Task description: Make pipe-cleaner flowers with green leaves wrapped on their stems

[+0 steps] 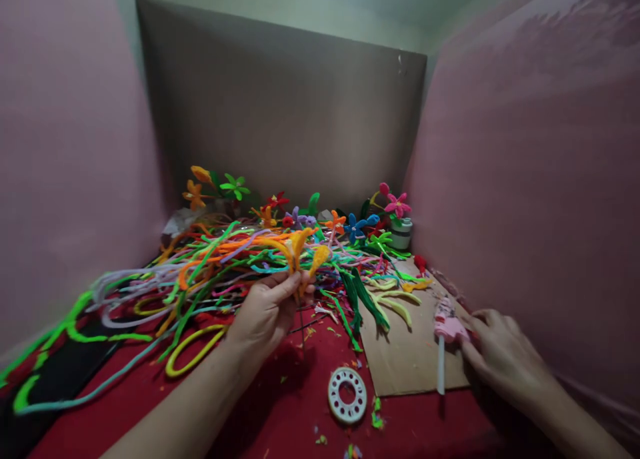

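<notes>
My left hand [270, 305] is closed in a pinch around the stem of a yellow-orange pipe cleaner flower [299, 244]. The flower stands upright above the fingers, with a yellow bud [319, 260] beside it, and a thin dark stem hangs below the hand. At the right, my right hand [500, 349] has its thumb and fingers around the handle of a pink glue gun [447, 322]. A white glue stick [441, 367] juts from the gun's back end toward me. The gun is over a cardboard sheet [400, 372]; whether it touches the sheet I cannot tell.
Loose pipe cleaners [220, 259] in many colours heap across the red cloth [280, 405]. Finished flowers line the back, with a pink one [397, 205] in a small pot [401, 233]. A white spool [347, 395] lies in front. Pale yellow petals [397, 309] rest on the cardboard. Pink walls flank both sides.
</notes>
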Demonstrator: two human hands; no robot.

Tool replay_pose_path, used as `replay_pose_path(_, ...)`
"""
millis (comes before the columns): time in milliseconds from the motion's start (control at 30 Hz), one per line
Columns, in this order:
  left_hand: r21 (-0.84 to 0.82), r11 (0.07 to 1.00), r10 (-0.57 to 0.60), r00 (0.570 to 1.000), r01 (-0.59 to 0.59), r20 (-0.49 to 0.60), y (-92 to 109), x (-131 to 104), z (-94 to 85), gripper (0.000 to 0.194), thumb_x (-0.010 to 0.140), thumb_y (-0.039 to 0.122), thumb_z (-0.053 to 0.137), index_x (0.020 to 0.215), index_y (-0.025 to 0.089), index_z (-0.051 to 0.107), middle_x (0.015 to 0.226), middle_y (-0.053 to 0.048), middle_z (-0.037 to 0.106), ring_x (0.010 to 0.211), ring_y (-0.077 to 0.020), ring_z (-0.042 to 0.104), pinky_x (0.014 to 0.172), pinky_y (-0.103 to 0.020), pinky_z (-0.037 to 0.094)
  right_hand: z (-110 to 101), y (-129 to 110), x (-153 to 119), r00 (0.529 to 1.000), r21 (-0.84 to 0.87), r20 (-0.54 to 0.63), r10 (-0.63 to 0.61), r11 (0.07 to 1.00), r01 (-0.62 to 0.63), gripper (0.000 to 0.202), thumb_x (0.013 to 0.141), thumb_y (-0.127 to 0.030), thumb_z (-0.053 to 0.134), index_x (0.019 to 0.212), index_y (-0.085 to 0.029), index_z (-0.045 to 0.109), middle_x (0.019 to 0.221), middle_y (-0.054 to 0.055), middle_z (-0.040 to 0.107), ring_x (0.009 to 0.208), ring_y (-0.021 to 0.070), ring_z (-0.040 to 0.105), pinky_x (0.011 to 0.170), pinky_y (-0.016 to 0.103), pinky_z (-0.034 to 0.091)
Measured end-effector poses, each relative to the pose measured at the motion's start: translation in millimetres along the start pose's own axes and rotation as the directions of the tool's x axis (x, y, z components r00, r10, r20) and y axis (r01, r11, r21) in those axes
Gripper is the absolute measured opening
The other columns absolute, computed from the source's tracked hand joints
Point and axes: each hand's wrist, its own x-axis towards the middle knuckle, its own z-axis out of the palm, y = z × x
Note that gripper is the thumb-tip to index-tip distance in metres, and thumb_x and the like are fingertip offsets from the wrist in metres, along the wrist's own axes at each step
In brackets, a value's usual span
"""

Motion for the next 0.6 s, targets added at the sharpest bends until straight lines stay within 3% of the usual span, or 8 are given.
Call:
replay_pose_path(33,-0.003,1.0,-0.01,0.999,0.01,0.033,-1,-2,0.7,0.01,0.062,0.014,0.072,0.07,0.008,0.069,0.069,-0.006,0.066,0.06,-0.0126,0.06,0.056,-0.023,0.049,-6,-9,4,0.998,0.024,-0.064,0.003,1.0,-0.002,0.028,0.074,-0.03,0.048,0.089,-0.018,0.068,0.091,0.016,0.059,0.081,0.031,0.054,0.07,0.046,0.045)
replay_pose_path(100,-0.014,1.0,-0.01,0.997,0.011,0.078,-1,-5,3.1,0.01,0.064,0.015,0.072,0.071,0.008,0.069,0.068,-0.005,0.066,0.061,-0.0122,0.06,0.056,-0.022,0.048,-21,-38,12,0.991,0.296,-0.129,-0.036,0.952,0.074,0.026,0.074,-0.032,0.051,0.088,-0.019,0.069,0.092,0.014,0.061,0.084,0.0298,0.055,0.073,0.045,0.044)
replay_pose_path(167,-0.034,0.999,-0.013,0.995,0.016,0.099,0,-10,6.9,0.009,0.064,0.015,0.072,0.07,0.009,0.069,0.067,-0.005,0.065,0.061,-0.0119,0.06,0.058,-0.022,0.048,-35,-80,19,0.988,0.687,-0.038,-0.149,0.714,0.134,0.023,0.078,-0.033,0.05,0.083,-0.022,0.07,0.09,0.01,0.063,0.084,0.0246,0.057,0.074,0.038,0.046)
replay_pose_path(267,-0.054,0.997,-0.048,0.989,0.057,0.143,3,-17,13.4,0.007,0.064,0.014,0.072,0.068,0.01,0.069,0.067,-0.005,0.065,0.061,-0.0124,0.06,0.058,-0.023,0.048,-48,-146,31,0.972,0.946,0.206,-0.115,0.277,-0.168,0.023,0.076,-0.036,0.058,0.086,-0.02,0.071,0.063,0.003,0.063,0.058,0.0164,0.054,0.057,0.03,0.044)
replay_pose_path(333,-0.061,0.994,-0.081,0.981,0.092,0.176,3,-21,16.5,0.007,0.063,0.014,0.072,0.068,0.01,0.069,0.065,-0.005,0.065,0.061,-0.0132,0.06,0.059,-0.024,0.049,-52,-179,39,0.962,0.96,0.268,-0.058,-0.065,-0.271,0.025,0.069,-0.033,0.067,0.09,-0.02,0.071,0.062,0.0,0.064,0.055,0.0124,0.052,0.057,0.026,0.043)
replay_pose_path(367,-0.066,0.992,-0.093,0.978,0.107,0.186,3,-23,17.5,0.007,0.062,0.014,0.073,0.068,0.01,0.07,0.065,-0.005,0.066,0.06,-0.0134,0.06,0.059,-0.024,0.049,-53,-190,42,0.956,0.935,0.272,-0.11,-0.206,-0.29,0.023,0.07,-0.03,0.067,0.091,-0.02,0.071,0.068,0.0,0.066,0.056,0.0109,0.052,0.057,0.024,0.043)
replay_pose_path(433,-0.084,0.988,-0.108,0.975,0.126,0.196,2,-24,18.2,0.009,0.062,0.014,0.073,0.069,0.01,0.07,0.066,-0.005,0.066,0.059,-0.0131,0.06,0.06,-0.025,0.049,-54,-205,47,0.942,0.867,0.245,-0.23,-0.383,-0.319,0.019,0.069,-0.023,0.068,0.087,-0.019,0.072,0.074,0.001,0.068,0.061,0.0105,0.054,0.06,0.023,0.043)
replay_pose_path(600,-0.103,0.986,-0.109,0.969,0.134,0.222,-4,-22,17.5,0.011,0.063,0.015,0.072,0.072,0.009,0.071,0.065,-0.007,0.067,0.058,-0.0134,0.059,0.059,-0.026,0.048,-50,-214,49,0.941,0.79,0.276,-0.197,-0.511,-0.339,0.01,0.062,-0.017,0.073,0.071,-0.016,0.073,0.065,0.001,0.067,0.057,0.009,0.055,0.056,0.021,0.043)
